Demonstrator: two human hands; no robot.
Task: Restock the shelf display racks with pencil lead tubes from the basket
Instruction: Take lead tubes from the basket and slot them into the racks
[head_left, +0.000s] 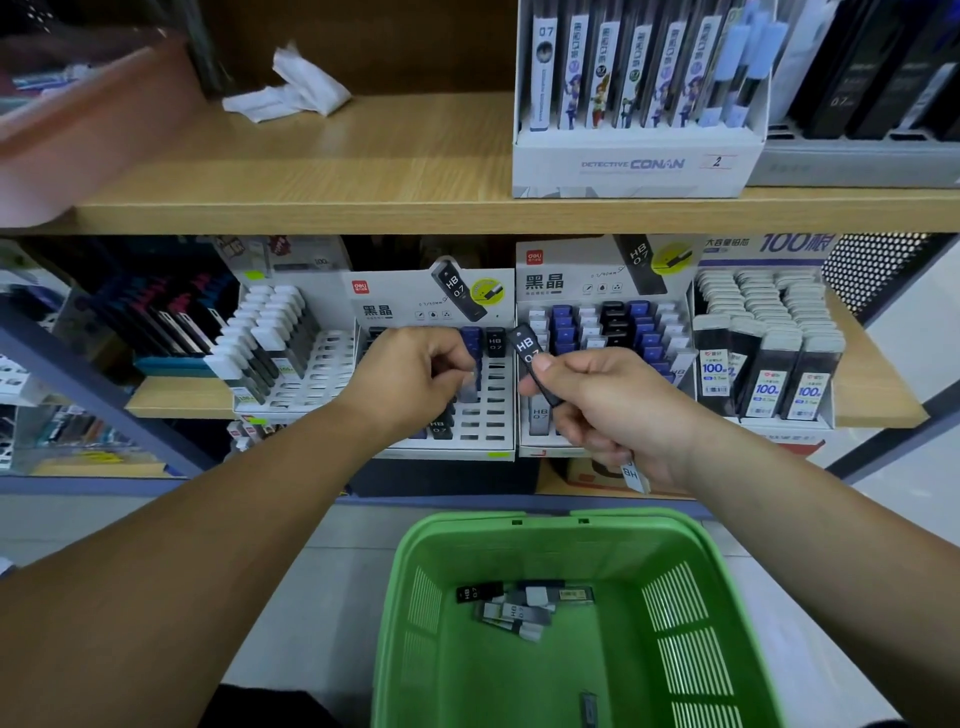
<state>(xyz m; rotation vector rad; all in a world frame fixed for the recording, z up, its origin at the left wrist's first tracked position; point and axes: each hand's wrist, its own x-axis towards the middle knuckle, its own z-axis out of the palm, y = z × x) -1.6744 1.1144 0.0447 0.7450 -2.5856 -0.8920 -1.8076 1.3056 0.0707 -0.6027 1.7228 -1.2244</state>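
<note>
My left hand (410, 376) pinches a grey lead tube (469, 387) over the slots of the left white display rack (491, 415) on the lower shelf. My right hand (608, 405) holds a black HB 0.7 lead tube (524, 345) upright between thumb and finger, in front of the right display rack (602, 332). More tubes stick out below that fist, one white-capped (631, 475). The green basket (415, 597) stands on the floor below, with several lead tubes (519, 605) lying in its bottom.
A white Detective Conan pen box (634, 166) sits on the upper wooden shelf, with crumpled white paper (291, 91) to its left. Racks of 100-piece lead packs (769, 384) stand at the right, white-capped tubes (265, 332) at the left. A pink bin (78, 140) overhangs the upper left.
</note>
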